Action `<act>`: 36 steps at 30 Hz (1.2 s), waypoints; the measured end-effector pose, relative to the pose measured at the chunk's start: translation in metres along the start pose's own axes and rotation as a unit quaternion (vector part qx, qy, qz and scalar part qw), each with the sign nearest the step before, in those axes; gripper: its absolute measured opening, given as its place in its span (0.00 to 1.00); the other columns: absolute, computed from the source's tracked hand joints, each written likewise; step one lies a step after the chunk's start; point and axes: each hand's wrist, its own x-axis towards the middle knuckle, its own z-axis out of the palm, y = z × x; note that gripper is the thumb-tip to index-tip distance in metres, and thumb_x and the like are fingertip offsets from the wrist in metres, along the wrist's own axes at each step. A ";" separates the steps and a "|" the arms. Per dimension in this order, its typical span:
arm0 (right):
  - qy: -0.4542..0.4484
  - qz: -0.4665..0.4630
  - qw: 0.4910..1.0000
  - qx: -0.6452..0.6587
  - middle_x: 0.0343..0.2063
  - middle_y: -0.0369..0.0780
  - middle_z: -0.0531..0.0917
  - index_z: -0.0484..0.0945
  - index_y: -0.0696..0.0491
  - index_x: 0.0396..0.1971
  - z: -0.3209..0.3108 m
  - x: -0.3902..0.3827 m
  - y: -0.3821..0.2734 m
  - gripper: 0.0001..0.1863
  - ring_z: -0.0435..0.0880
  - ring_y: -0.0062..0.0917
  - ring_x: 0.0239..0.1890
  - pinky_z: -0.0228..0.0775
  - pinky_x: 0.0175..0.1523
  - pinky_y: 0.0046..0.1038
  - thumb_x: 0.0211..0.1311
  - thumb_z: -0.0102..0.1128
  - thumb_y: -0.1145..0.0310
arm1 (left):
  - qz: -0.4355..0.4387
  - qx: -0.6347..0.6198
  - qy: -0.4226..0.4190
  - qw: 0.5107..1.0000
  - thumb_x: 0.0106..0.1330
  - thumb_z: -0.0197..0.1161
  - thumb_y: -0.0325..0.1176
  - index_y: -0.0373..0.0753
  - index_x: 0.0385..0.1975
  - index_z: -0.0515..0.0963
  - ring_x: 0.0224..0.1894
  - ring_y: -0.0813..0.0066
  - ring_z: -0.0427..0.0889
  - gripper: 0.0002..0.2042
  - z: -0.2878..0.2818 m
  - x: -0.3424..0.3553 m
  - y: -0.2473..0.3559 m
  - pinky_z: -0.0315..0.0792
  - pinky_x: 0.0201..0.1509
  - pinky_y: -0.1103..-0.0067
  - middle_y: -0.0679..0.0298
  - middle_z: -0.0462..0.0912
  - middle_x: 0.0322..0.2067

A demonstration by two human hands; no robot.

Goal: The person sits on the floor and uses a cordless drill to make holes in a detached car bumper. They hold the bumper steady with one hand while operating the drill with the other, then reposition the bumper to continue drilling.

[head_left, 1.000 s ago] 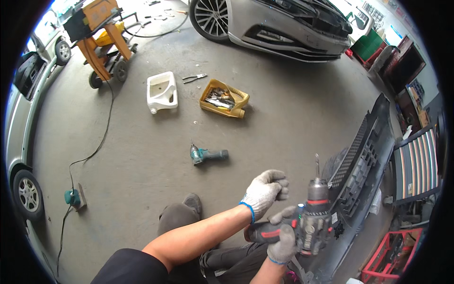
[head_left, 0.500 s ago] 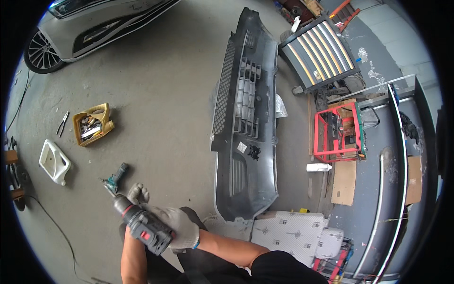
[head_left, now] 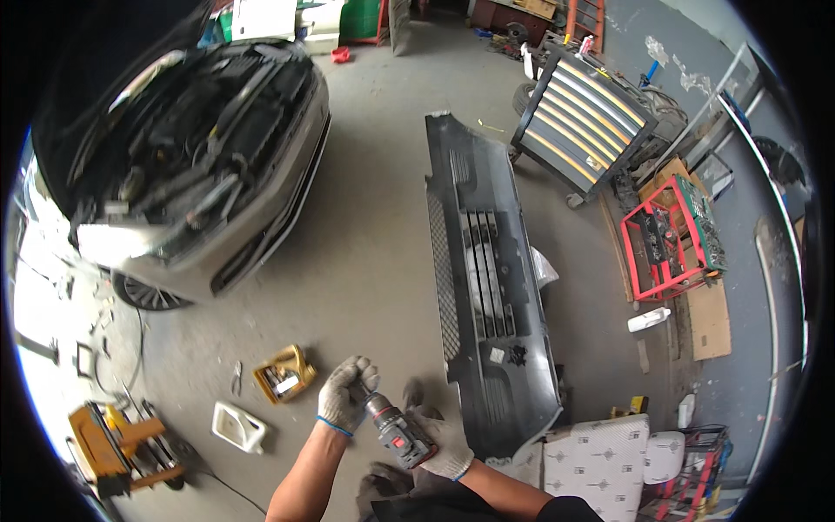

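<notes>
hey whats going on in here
A person in grey work gloves is holding a cordless drill over a garage floor. The right hand grips the drill's body, and the left hand is closed around its front end by the chuck. A detached dark car bumper lies on the floor just ahead. To the left, a silver car stands with its front exposed, and a yellow tray sits nearby.

Car repair workshop, open-bonnet car (head_left: 187,165), detached bumper (head_left: 487,287), probably tool cabinet (head_left: 583,122)
</notes>
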 end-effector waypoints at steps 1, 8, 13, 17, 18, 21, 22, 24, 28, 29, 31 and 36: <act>0.004 0.018 1.000 0.017 0.37 0.47 0.87 0.76 0.57 0.57 -0.010 0.021 0.006 0.33 0.88 0.40 0.38 0.80 0.43 0.37 0.56 0.70 0.52 | -0.008 0.031 0.028 0.999 0.73 0.55 0.30 0.33 0.45 0.74 0.39 0.66 0.80 0.08 0.027 0.022 0.010 0.80 0.49 0.73 0.62 0.78 0.37; 0.063 -0.014 0.998 -0.007 0.41 0.46 0.88 0.77 0.58 0.58 -0.111 0.235 0.020 0.32 0.89 0.38 0.41 0.81 0.45 0.36 0.59 0.68 0.52 | 0.020 0.036 -0.110 0.993 0.76 0.51 0.28 0.34 0.47 0.74 0.45 0.60 0.81 0.08 0.145 0.200 0.095 0.79 0.53 0.66 0.60 0.79 0.39; 0.088 -0.084 0.991 -0.058 0.42 0.47 0.87 0.75 0.61 0.58 -0.195 0.375 0.022 0.36 0.88 0.40 0.40 0.81 0.45 0.37 0.54 0.71 0.53 | 0.046 0.056 -0.053 0.996 0.75 0.54 0.27 0.34 0.47 0.74 0.39 0.63 0.83 0.06 0.244 0.292 0.145 0.81 0.45 0.68 0.58 0.81 0.37; 0.020 -0.071 0.991 -0.114 0.43 0.46 0.86 0.77 0.59 0.57 -0.229 0.472 0.037 0.38 0.87 0.42 0.41 0.80 0.46 0.40 0.46 0.75 0.56 | 0.073 0.139 0.075 0.985 0.72 0.58 0.24 0.35 0.46 0.74 0.31 0.63 0.83 0.07 0.298 0.369 0.184 0.82 0.36 0.70 0.56 0.83 0.34; 0.032 -0.082 0.989 -0.120 0.42 0.46 0.86 0.77 0.59 0.57 -0.234 0.501 0.040 0.38 0.87 0.43 0.41 0.79 0.46 0.40 0.45 0.75 0.56 | 0.072 0.151 0.092 0.982 0.71 0.59 0.24 0.35 0.46 0.74 0.30 0.63 0.84 0.07 0.306 0.392 0.195 0.82 0.35 0.70 0.55 0.83 0.34; 0.062 -0.088 0.988 -0.114 0.39 0.46 0.86 0.77 0.58 0.55 -0.244 0.588 0.056 0.38 0.87 0.43 0.40 0.79 0.45 0.40 0.44 0.77 0.54 | 0.003 0.106 0.011 0.994 0.74 0.54 0.30 0.36 0.39 0.73 0.31 0.68 0.78 0.05 0.329 0.478 0.231 0.77 0.36 0.74 0.60 0.78 0.31; 0.057 -0.052 0.991 -0.108 0.41 0.47 0.86 0.77 0.59 0.56 -0.245 0.614 0.065 0.39 0.87 0.43 0.42 0.79 0.47 0.39 0.45 0.77 0.53 | -0.025 0.076 -0.044 0.996 0.75 0.52 0.32 0.37 0.36 0.73 0.32 0.70 0.76 0.07 0.333 0.513 0.241 0.75 0.36 0.75 0.61 0.76 0.30; 0.054 0.018 0.994 -0.097 0.45 0.50 0.86 0.76 0.62 0.58 -0.252 0.675 0.080 0.40 0.87 0.43 0.45 0.80 0.51 0.37 0.48 0.77 0.52 | -0.016 0.091 -0.030 0.995 0.76 0.48 0.34 0.37 0.35 0.72 0.32 0.72 0.74 0.10 0.369 0.580 0.266 0.73 0.37 0.78 0.63 0.74 0.29; 0.163 0.055 0.975 -0.138 0.45 0.49 0.86 0.76 0.60 0.57 -0.268 0.778 0.096 0.34 0.88 0.42 0.43 0.80 0.50 0.38 0.52 0.74 0.59 | -0.041 0.149 -0.032 0.988 0.74 0.51 0.26 0.32 0.45 0.70 0.31 0.70 0.75 0.05 0.462 0.675 0.304 0.75 0.35 0.75 0.60 0.76 0.32; 0.180 0.067 0.967 -0.169 0.45 0.49 0.85 0.76 0.60 0.56 -0.276 0.802 0.093 0.31 0.87 0.41 0.41 0.80 0.48 0.39 0.52 0.72 0.61 | -0.056 0.182 -0.021 0.982 0.74 0.52 0.25 0.32 0.46 0.69 0.32 0.69 0.76 0.06 0.481 0.700 0.311 0.75 0.35 0.75 0.60 0.77 0.33; 0.200 0.081 0.958 -0.191 0.45 0.49 0.85 0.76 0.60 0.56 -0.287 0.843 0.111 0.30 0.87 0.41 0.41 0.79 0.47 0.39 0.52 0.69 0.64 | -0.075 0.281 -0.002 0.957 0.75 0.53 0.26 0.30 0.48 0.70 0.34 0.68 0.79 0.08 0.511 0.745 0.319 0.78 0.36 0.74 0.57 0.79 0.36; 0.256 0.152 0.940 -0.166 0.44 0.49 0.84 0.74 0.61 0.56 -0.330 0.921 0.175 0.31 0.85 0.43 0.39 0.78 0.45 0.40 0.52 0.67 0.64 | -0.221 0.364 -0.024 0.904 0.76 0.56 0.34 0.31 0.47 0.74 0.39 0.61 0.83 0.11 0.548 0.891 0.297 0.81 0.45 0.67 0.54 0.83 0.40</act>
